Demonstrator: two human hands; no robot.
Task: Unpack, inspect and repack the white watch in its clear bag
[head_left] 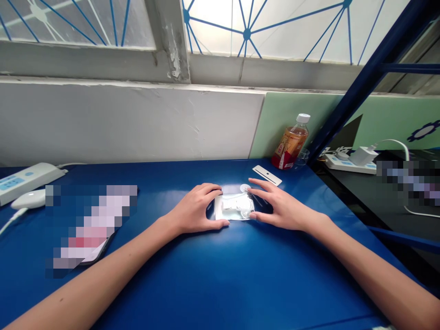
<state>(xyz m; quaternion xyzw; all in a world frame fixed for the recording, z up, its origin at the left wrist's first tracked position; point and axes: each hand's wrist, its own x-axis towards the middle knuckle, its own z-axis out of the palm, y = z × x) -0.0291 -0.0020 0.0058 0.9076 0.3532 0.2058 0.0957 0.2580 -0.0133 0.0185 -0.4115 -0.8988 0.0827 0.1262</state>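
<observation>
A small clear plastic packet (pixel 234 206) with white contents lies flat on the blue table (pixel 220 275). My left hand (pixel 195 210) grips the packet's left edge, thumb below and fingers curled over its top corner. My right hand (pixel 282 206) rests at the packet's right edge with fingers stretched out flat, fingertips touching it. A small white round piece (pixel 244 187) sits just behind the packet.
A white flat strip (pixel 267 174) lies behind my right hand. A bottle of orange drink (pixel 290 143) stands at the back by a blue post. A phone and a white mouse (pixel 29 199) lie at left. A power strip (pixel 347 162) with a charger sits at right.
</observation>
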